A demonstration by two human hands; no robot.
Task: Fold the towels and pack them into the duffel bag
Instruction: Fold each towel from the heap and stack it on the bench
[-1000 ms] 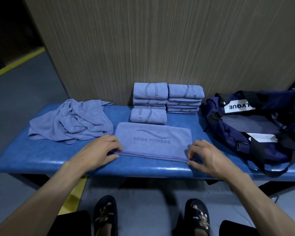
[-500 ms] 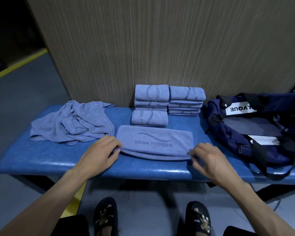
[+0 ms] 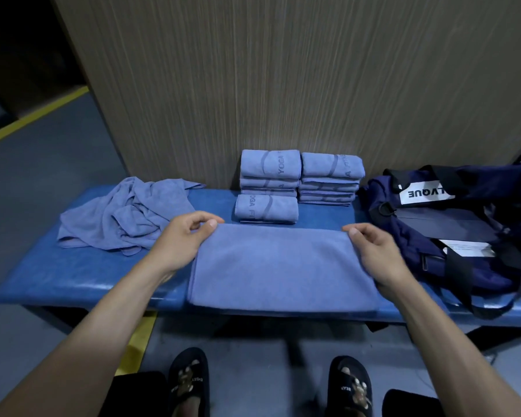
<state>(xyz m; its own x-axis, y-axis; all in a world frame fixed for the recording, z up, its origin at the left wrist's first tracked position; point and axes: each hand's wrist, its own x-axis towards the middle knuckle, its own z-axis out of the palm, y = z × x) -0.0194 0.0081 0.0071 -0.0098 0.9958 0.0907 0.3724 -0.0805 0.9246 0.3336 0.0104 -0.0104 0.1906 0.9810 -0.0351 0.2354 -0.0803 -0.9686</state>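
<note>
A blue-grey towel (image 3: 283, 266) lies as a flat folded rectangle on the blue padded bench (image 3: 82, 275), its near edge at the bench's front lip. The left hand (image 3: 182, 239) pinches the towel's far left corner between thumb and curled fingers; the right hand (image 3: 376, 251) pinches the far right corner in the same way, its palm lying along the towel's right edge.

At 12 o'clock from this towel, just beyond its far edge, sits a single folded towel (image 3: 266, 208) printed with "YOGA". Behind that, against the wood-grain wall panel (image 3: 283, 85), stand two stacks of folded towels: a left stack (image 3: 269, 173) and a right stack (image 3: 330, 179), side by side and touching or nearly so.

At 10 o'clock lies a crumpled heap of unfolded towels (image 3: 124, 215). At 3 o'clock the navy duffel bag (image 3: 451, 230) rests on the bench, a white label showing on top. At 6 o'clock, below the bench, two black slippers (image 3: 190, 383) stand on the grey floor.
</note>
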